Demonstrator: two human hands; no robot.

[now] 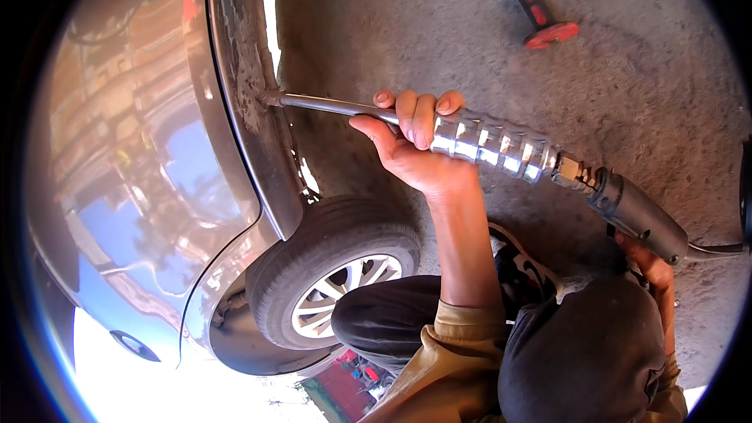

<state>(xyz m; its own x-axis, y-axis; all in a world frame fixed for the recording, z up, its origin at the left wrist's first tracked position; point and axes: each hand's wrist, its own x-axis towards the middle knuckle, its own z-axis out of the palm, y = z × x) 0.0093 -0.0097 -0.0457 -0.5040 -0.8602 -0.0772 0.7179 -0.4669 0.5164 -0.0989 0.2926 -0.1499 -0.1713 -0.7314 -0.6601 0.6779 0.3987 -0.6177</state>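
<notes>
My left hand [419, 149] is closed around the long metal rod [325, 103] of a pneumatic tool, just where it meets the ribbed chrome section [497, 145]. The rod's far end meets a rough, scuffed sill [254, 141] beside the painted car panel [133, 172]. At the tool's other end, my right hand [646, 258] grips the underside of a dark grey cylindrical body [642, 211], its fingers partly hidden. A black hose [717, 251] runs off from that end to the right.
A chisel-like tool with a red hand guard [552, 34] lies on the concrete floor [642, 78]. Below the sill is a car wheel [274, 282]. My bent knee [384, 313] and shoe [517, 258] are close by. Red and green items [352, 388] show at the bottom edge.
</notes>
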